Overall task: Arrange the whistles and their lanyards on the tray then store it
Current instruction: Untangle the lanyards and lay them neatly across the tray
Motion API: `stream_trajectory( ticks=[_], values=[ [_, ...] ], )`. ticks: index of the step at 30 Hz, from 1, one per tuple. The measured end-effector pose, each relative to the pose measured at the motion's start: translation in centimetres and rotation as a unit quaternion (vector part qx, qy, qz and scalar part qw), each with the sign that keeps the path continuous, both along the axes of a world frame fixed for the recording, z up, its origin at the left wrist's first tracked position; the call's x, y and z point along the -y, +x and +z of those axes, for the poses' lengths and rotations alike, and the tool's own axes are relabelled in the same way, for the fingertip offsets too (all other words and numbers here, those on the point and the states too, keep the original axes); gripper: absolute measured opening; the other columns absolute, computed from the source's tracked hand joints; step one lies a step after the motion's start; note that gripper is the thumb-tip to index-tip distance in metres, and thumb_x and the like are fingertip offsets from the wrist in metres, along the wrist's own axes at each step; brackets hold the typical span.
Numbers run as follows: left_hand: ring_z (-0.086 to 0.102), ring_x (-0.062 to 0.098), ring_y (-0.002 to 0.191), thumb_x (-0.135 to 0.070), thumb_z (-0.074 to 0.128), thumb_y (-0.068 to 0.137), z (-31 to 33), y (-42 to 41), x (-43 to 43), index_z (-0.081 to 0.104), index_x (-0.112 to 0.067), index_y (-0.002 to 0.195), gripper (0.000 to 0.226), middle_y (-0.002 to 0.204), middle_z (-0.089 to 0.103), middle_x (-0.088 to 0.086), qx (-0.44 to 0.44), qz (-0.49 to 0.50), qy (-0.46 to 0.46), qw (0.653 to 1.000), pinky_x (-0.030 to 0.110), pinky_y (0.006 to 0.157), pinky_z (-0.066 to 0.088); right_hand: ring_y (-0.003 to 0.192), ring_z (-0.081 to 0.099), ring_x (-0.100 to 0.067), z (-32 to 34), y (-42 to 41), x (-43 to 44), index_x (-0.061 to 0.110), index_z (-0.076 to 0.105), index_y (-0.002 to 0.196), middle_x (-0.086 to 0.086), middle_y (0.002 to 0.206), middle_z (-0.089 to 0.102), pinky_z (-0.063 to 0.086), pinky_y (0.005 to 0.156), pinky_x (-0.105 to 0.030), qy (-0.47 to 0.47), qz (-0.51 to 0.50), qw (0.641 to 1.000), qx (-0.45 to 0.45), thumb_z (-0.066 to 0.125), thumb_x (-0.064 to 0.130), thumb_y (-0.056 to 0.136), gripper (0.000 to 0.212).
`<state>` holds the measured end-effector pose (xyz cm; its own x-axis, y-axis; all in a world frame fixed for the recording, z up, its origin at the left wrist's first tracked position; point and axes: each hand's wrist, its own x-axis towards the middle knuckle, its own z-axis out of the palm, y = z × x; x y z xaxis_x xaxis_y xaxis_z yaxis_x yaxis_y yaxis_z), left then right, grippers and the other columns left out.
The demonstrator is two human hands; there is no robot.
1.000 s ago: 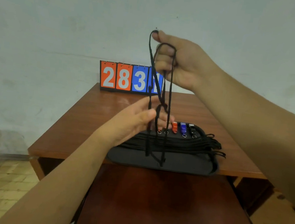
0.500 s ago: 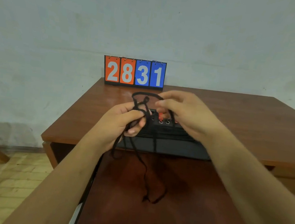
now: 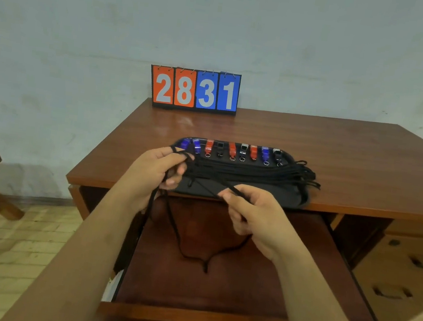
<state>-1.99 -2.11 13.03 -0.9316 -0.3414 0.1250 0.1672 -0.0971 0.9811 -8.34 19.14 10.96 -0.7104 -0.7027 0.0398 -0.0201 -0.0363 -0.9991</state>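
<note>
Over the open drawer [image 3: 216, 289], left hand [image 3: 157, 171] and right hand [image 3: 255, 215], lowered to the tray [image 3: 267, 198], are pinching a loose lanyard [image 3: 193, 258], apparently readying its placement.

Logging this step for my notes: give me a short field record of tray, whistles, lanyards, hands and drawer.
tray: at the desk's front edge, behind the drawer
whistles: nine in a row along the tray's far side
bundled lanyards: laid across the tray
loose lanyard: loop hanging into the drawer
left hand: grips the loose lanyard
right hand: pinches one strand
drawer: open
</note>
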Motion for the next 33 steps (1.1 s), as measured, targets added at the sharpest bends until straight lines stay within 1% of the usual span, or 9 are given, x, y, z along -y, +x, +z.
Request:
stream_trajectory(
  ticks=[4, 6, 9, 14, 20, 24, 27, 30, 33],
  values=[
    [0.027, 0.008, 0.036, -0.009, 0.043, 0.102, -0.7, 1.2, 2.4, 0.064, -0.02, 0.057, 0.05, 0.051, 0.038, -0.002, 0.081, -0.011, -0.057, 0.995, 0.025, 0.041, 0.016, 0.046, 0.023, -0.014, -0.6, -0.7, -1.4, 0.002, 0.066, 0.094, -0.002, 0.055, 0.033, 0.018, 0.045, -0.028, 0.006, -0.023, 1.0, 0.007, 0.059, 0.014, 0.097, 0.015],
    [0.028, 0.008, 0.036, -0.011, 0.044, 0.101, -0.9, 1.3, 3.6, 0.06, -0.016, 0.066, 0.039, 0.049, 0.036, -0.004, 0.113, 0.017, -0.028, 0.993, 0.023, 0.039, 0.018, 0.046, 0.022, -0.014, -0.9, -0.9, -1.8, 0.008, 0.068, 0.086, -0.002, 0.054, 0.032, 0.021, 0.044, -0.026, 0.0, -0.025, 1.0, 0.008, 0.058, 0.014, 0.097, 0.016],
    [0.033, 0.009, 0.036, -0.011, 0.046, 0.099, -1.6, 0.8, 5.6, 0.052, -0.01, 0.078, 0.022, 0.054, 0.04, -0.002, 0.115, 0.116, 0.088, 0.983, 0.02, 0.034, 0.022, 0.046, 0.022, -0.014, -1.3, -1.3, -2.0, 0.006, 0.066, 0.087, -0.001, 0.053, 0.032, 0.018, 0.045, -0.028, -0.026, -0.038, 0.999, 0.019, 0.054, 0.014, 0.099, 0.019],
    [0.044, 0.009, 0.043, -0.007, 0.047, 0.097, -2.6, -0.1, 8.2, 0.057, -0.002, 0.097, 0.01, 0.069, 0.055, 0.004, 0.127, 0.218, 0.062, 0.966, 0.018, 0.036, 0.03, 0.046, 0.026, -0.013, -1.6, -2.2, -2.0, 0.012, 0.064, 0.082, -0.002, 0.057, 0.038, 0.02, 0.05, -0.031, -0.154, -0.095, 0.982, 0.059, 0.048, 0.015, 0.102, 0.025],
    [0.038, 0.009, 0.041, -0.002, 0.038, 0.099, -3.6, -0.3, 8.9, 0.053, 0.0, 0.109, 0.019, 0.067, 0.053, 0.004, 0.097, 0.219, 0.143, 0.96, 0.018, 0.035, 0.027, 0.046, 0.035, -0.013, -1.8, -2.8, -2.5, 0.008, 0.068, 0.113, -0.008, 0.064, 0.056, 0.033, 0.049, -0.025, -0.209, -0.132, 0.967, 0.061, 0.048, 0.009, 0.099, 0.023],
    [0.051, 0.016, 0.055, 0.0, 0.041, 0.097, -4.4, -0.3, 7.6, 0.062, 0.001, 0.109, 0.024, 0.067, 0.063, 0.008, 0.054, 0.197, 0.207, 0.957, 0.021, 0.045, 0.043, 0.04, 0.035, -0.01, -1.3, -3.2, -3.1, 0.011, 0.069, 0.105, -0.007, 0.066, 0.059, 0.032, 0.047, -0.022, -0.301, -0.091, 0.942, 0.116, 0.048, 0.013, 0.095, 0.024],
    [0.063, 0.017, 0.064, 0.001, 0.039, 0.099, -4.9, 0.2, 6.5, 0.065, 0.002, 0.104, 0.026, 0.073, 0.068, 0.01, 0.027, 0.152, 0.231, 0.961, 0.026, 0.063, 0.057, 0.04, 0.036, -0.009, -1.4, -4.0, -3.9, 0.014, 0.068, 0.099, -0.003, 0.066, 0.059, 0.03, 0.048, -0.022, -0.337, -0.104, 0.926, 0.135, 0.046, 0.013, 0.099, 0.023],
    [0.065, 0.022, 0.071, 0.002, 0.035, 0.097, -4.6, 0.7, 5.8, 0.067, -0.001, 0.102, 0.032, 0.086, 0.073, 0.015, 0.018, 0.114, 0.206, 0.972, 0.027, 0.063, 0.054, 0.043, 0.037, -0.014, -1.7, -4.5, -4.4, 0.012, 0.068, 0.096, -0.008, 0.066, 0.059, 0.031, 0.049, -0.024, -0.287, -0.144, 0.944, 0.075, 0.044, 0.007, 0.1, 0.025],
    [0.058, 0.023, 0.063, 0.005, 0.034, 0.091, -3.1, 1.2, 4.1, 0.069, -0.002, 0.096, 0.035, 0.082, 0.071, 0.015, 0.007, 0.062, 0.126, 0.99, 0.025, 0.051, 0.044, 0.046, 0.044, -0.018, -1.6, -3.9, -3.6, 0.01, 0.069, 0.095, -0.01, 0.068, 0.065, 0.035, 0.049, -0.027, -0.104, -0.174, 0.977, -0.072, 0.05, 0.005, 0.099, 0.02]
  ],
)
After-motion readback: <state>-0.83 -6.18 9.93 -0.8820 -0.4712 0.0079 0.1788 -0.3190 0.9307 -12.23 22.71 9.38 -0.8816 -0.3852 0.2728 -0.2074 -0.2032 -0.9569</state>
